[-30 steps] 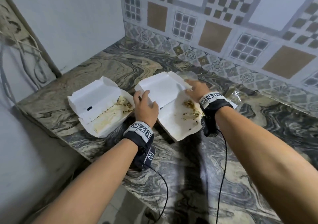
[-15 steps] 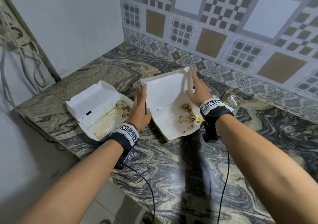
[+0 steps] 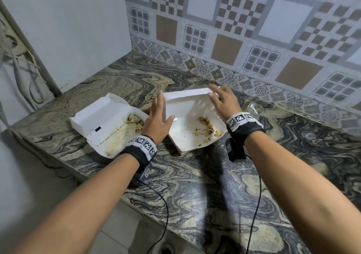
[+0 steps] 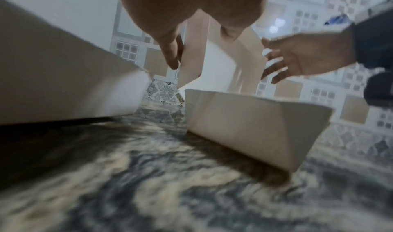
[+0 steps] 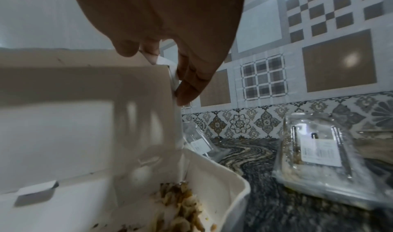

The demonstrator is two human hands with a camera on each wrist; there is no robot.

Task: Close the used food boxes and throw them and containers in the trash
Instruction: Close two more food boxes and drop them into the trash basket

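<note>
Lid (image 3: 187, 95) of food box (image 3: 195, 134) raised between left hand (image 3: 158, 123) and right hand (image 3: 224, 99).

Two white paper food boxes are sitting side by side on the veined marble counter (image 3: 195, 185): one open box (image 3: 109, 125) left, one half-raised-lid box (image 3: 191, 125) right. Clear plastic containers (image 5: 319, 158) are lying right of it, before the patterned tile wall (image 3: 254, 29).

The lid (image 3: 187, 95) of the right food box (image 3: 192, 134) has been raised from lying flat to standing upright. It is now steadied between the left hand (image 3: 158, 121) and right hand (image 3: 224, 101), fingers straightened.
</note>
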